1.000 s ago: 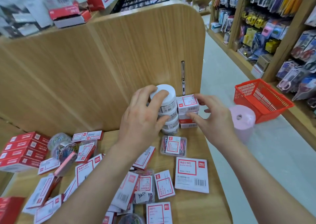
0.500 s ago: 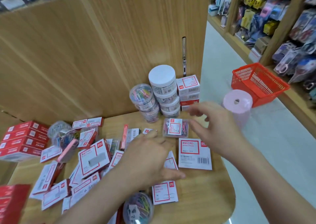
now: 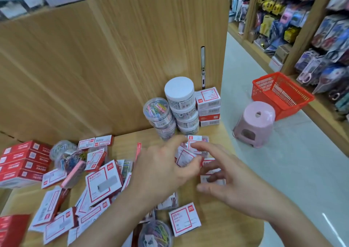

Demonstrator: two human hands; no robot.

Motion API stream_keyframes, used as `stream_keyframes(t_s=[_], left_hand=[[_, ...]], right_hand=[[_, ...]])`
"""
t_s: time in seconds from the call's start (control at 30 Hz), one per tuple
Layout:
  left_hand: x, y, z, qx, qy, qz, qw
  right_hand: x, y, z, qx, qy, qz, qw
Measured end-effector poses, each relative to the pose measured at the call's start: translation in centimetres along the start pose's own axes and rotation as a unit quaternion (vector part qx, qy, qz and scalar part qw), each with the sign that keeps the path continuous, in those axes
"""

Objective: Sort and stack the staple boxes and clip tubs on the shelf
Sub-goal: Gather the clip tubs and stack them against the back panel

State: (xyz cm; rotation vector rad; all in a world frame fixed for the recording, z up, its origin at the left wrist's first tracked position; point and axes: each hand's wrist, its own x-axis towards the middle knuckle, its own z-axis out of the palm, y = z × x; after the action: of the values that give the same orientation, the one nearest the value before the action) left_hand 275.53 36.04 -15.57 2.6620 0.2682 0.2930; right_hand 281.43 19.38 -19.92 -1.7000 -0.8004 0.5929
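Two stacks of clip tubs stand against the wooden back panel: the white-lidded stack (image 3: pixel 179 90) and a lower clear one (image 3: pixel 156 109). Beside them is a stack of staple boxes (image 3: pixel 207 97). My left hand (image 3: pixel 162 169) pinches a small red-and-white staple box (image 3: pixel 184 158) between thumb and fingers, tilted above the shelf. To its right, my right hand (image 3: pixel 228 182) spreads bent fingers over a flat staple box (image 3: pixel 212 178), thumb at its near edge. A flat clear clip case (image 3: pixel 196 139) lies just beyond both hands.
Loose staple boxes (image 3: pixel 103 180) and bags of coloured clips (image 3: pixel 69 158) litter the wooden shelf (image 3: pixel 217 228). Red cartons (image 3: pixel 22 161) are stacked at the left. A clip tub (image 3: pixel 154 233) sits near the front edge. A pink stool (image 3: pixel 255 122) and red basket (image 3: pixel 279 93) stand on the floor.
Both hands left the stacks at the back panel and came down to the shelf. My left hand picked a small staple box out of the pile and carried it right, towards my right hand.
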Motion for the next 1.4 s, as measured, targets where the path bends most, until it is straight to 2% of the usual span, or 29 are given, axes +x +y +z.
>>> stream_keyframes(t_s=[0.07,0.13,0.17,0.23,0.3,0.37,0.4,0.53,0.67,0.83,1.0,1.17,1.4], left_hand=[[0.8,0.9,-0.3,-0.022,0.032,-0.034,0.999],[1.4,1.8,-0.4,-0.034,0.033,-0.036,0.998],[1.6,2.2,-0.4,-0.044,0.031,-0.027,0.998],[2.0,2.7,-0.7,-0.075,0.041,0.006,0.996],[2.6,2.5,-1.0,-0.038,0.118,0.083,0.989],[3.4,2.0,-1.2,0.041,0.207,0.135,0.968],[3.9,1.7,-1.3,0.073,0.227,0.142,0.961],[6.1,1.0,-1.7,0.130,0.204,0.135,0.961],[7.7,1.3,-1.3,0.157,0.170,0.161,0.959],[10.3,2.5,-0.2,0.271,0.148,0.220,0.925],[11.0,3.3,0.3,0.343,0.147,0.223,0.900],[11.1,3.8,0.5,0.356,0.155,0.205,0.898],[11.2,3.7,0.6,0.364,0.144,0.193,0.900]], right_hand=[[0.6,-0.6,0.9,-0.102,0.098,-0.069,0.988],[1.4,-1.1,1.1,-0.146,0.196,-0.125,0.962],[1.8,-1.2,0.9,-0.129,0.223,-0.138,0.956],[2.4,-1.8,-0.5,0.008,0.243,-0.120,0.963],[3.1,-2.4,-2.7,0.102,0.273,-0.099,0.952],[4.2,-2.8,-5.0,0.061,0.307,-0.106,0.944],[4.9,-2.9,-5.8,0.040,0.315,-0.103,0.943],[7.8,-2.1,-6.9,0.019,0.326,-0.092,0.941],[9.5,-0.8,-6.6,0.010,0.322,-0.072,0.944],[10.3,0.3,-5.9,-0.004,0.349,-0.078,0.934],[9.3,1.8,-5.9,-0.088,0.316,-0.072,0.942],[9.2,2.7,-6.1,-0.190,0.313,-0.053,0.929],[9.6,3.1,-7.5,-0.096,0.261,-0.044,0.960]])
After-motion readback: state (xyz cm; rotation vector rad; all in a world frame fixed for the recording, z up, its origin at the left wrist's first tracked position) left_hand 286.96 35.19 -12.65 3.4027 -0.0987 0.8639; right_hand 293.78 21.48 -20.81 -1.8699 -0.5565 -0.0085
